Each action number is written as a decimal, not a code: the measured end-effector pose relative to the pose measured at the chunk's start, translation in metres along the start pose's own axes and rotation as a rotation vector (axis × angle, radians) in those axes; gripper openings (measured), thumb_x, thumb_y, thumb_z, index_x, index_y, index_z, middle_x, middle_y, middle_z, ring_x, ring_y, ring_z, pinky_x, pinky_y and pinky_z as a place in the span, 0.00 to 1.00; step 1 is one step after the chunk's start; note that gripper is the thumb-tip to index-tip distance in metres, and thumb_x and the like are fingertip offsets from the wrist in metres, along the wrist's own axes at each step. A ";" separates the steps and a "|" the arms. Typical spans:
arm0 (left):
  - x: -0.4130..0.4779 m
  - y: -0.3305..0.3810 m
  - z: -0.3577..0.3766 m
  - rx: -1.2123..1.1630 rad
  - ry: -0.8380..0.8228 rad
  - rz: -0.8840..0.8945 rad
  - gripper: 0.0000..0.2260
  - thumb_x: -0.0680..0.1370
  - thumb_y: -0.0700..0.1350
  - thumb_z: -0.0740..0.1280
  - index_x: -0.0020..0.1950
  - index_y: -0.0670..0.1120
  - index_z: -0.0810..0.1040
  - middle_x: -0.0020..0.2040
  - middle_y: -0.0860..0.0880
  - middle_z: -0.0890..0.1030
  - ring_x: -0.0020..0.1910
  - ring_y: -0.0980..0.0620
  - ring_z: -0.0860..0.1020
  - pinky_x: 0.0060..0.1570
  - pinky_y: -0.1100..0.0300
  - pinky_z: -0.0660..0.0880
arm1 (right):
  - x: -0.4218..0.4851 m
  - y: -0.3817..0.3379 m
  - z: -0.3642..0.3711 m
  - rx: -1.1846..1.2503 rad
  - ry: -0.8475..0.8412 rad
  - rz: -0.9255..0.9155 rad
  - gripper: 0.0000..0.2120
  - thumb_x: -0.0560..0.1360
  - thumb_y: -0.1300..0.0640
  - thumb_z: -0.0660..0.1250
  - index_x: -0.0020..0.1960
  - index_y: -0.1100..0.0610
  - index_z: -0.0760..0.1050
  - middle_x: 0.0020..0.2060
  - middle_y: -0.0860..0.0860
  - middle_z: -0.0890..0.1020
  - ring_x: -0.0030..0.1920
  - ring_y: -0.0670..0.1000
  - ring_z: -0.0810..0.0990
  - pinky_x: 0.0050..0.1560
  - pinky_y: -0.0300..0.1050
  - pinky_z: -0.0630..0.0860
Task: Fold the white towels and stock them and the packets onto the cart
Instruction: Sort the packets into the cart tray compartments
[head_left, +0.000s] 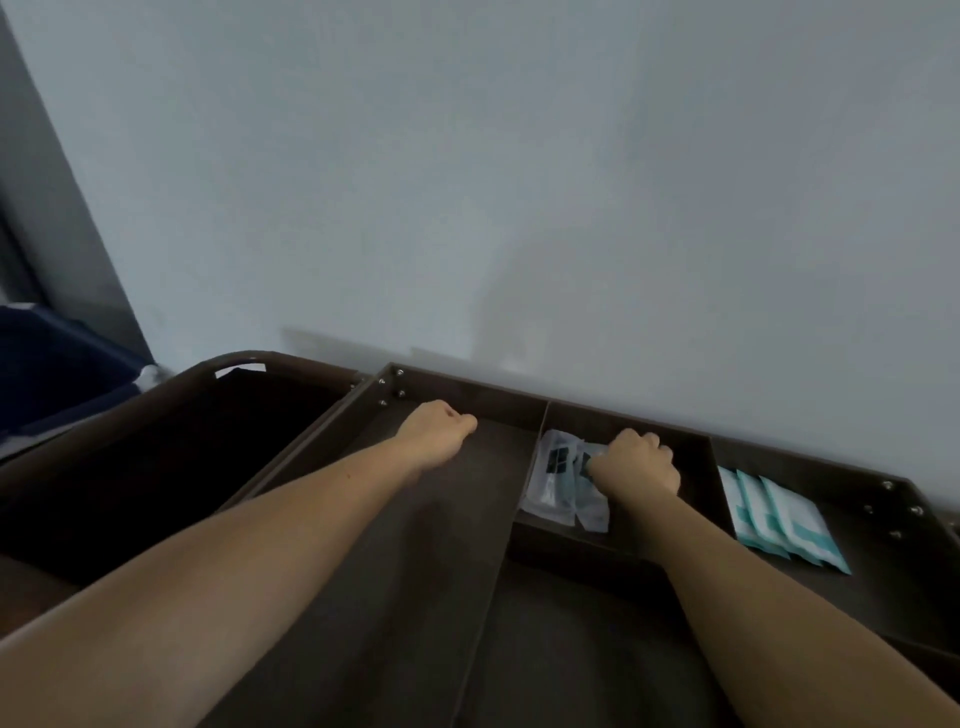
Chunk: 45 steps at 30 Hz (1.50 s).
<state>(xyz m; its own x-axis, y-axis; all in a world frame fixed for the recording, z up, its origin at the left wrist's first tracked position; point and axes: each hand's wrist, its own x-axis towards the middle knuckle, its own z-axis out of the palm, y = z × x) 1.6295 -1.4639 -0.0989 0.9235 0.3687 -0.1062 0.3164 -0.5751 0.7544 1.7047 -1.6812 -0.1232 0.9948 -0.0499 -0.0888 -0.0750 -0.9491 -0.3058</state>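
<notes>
Packets (557, 486) sit in cart (467, 388) mid compartment (695, 465), right grip (640, 462) curled round them; light, slick, floppy imo, so we pinch flat faces. Left grip (436, 431) curled, can't tell if holding anything

Dim, bluish light; soft, blurred picture, edges bowed.

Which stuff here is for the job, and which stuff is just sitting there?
For the job:
cart
clear packets, gripped by the right hand
teal packets

Just sitting there:
blue bin beside the cart
wall
</notes>
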 end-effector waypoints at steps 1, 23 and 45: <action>-0.003 -0.003 -0.006 0.039 0.006 0.001 0.10 0.79 0.49 0.63 0.41 0.45 0.73 0.42 0.47 0.76 0.44 0.47 0.76 0.46 0.55 0.69 | -0.005 -0.010 -0.003 -0.022 0.036 -0.051 0.24 0.77 0.50 0.64 0.69 0.60 0.68 0.66 0.59 0.70 0.66 0.60 0.70 0.64 0.55 0.71; -0.154 -0.313 -0.375 0.295 0.475 -0.229 0.19 0.76 0.58 0.62 0.61 0.47 0.78 0.55 0.45 0.77 0.55 0.43 0.76 0.55 0.44 0.77 | -0.276 -0.436 0.094 -0.108 -0.159 -0.928 0.36 0.78 0.40 0.65 0.79 0.54 0.58 0.79 0.55 0.57 0.78 0.59 0.54 0.75 0.62 0.59; -0.049 -0.517 -0.538 0.276 0.376 -0.472 0.23 0.80 0.55 0.62 0.72 0.46 0.69 0.71 0.44 0.67 0.71 0.42 0.64 0.65 0.48 0.67 | -0.253 -0.744 0.248 -0.139 -0.397 -1.124 0.27 0.75 0.42 0.69 0.69 0.56 0.73 0.57 0.55 0.71 0.61 0.58 0.75 0.63 0.55 0.75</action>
<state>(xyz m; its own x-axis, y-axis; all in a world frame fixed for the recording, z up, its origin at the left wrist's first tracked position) 1.3038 -0.7919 -0.1354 0.5487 0.8282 -0.1136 0.7589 -0.4365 0.4834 1.4915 -0.8850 -0.1081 0.4065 0.9041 -0.1316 0.8540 -0.4272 -0.2970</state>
